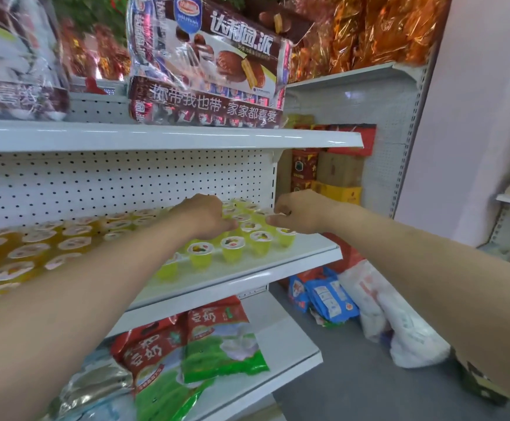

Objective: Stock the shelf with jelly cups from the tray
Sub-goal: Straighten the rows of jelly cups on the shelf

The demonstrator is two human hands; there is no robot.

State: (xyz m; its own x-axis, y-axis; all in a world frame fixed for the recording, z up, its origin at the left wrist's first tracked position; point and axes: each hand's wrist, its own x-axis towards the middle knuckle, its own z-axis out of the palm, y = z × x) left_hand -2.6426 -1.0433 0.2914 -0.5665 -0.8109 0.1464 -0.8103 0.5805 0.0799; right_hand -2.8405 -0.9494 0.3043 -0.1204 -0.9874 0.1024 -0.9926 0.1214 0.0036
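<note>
Head: lidded yellow-green jelly cups (232, 249)

Middle shelf (278, 264): front strip is lying bare at centre right of frame, leaving room ahead of the yellow-green jelly cups (232, 247). Those cups are crowding the rear right, back toward the pegboard (95, 183). Orange jelly cups (29, 250) are filling the left part, packed close. Upper shelf (168, 136) is overhanging, capping any reach from above. Left hand (205, 215) and right hand (299, 212) are occupying the gap over the rear cups. Bags (326, 296) are cluttering the floor at lower right.
</note>
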